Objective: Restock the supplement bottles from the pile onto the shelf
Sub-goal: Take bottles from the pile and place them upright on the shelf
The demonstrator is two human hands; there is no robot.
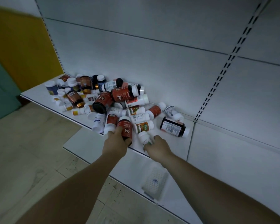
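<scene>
Both arms reach straight out to the near edge of the bottle pile (pixel 107 101) on the white shelf (pixel 39 96). The left hand (pixel 116 143) grips a red Fe bottle (pixel 125 130); the right hand (pixel 158 147) seems to pinch a small white bottle (pixel 145 138) just beside it.

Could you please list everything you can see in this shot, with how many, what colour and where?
Pile of bottles: dozens, not countable; white, red, amber, dark; lying jumbled on the shelf's left half.
Dark bottle: one, white cap, lying apart, right of the pile.
Shelf: one, white, below a white back panel.
Perforated tray: one, white, on the lower level.
Floor: beige tiles, lower left.
Left hand: grip round a red Fe bottle.
Right hand: grip on a small white bottle.
</scene>
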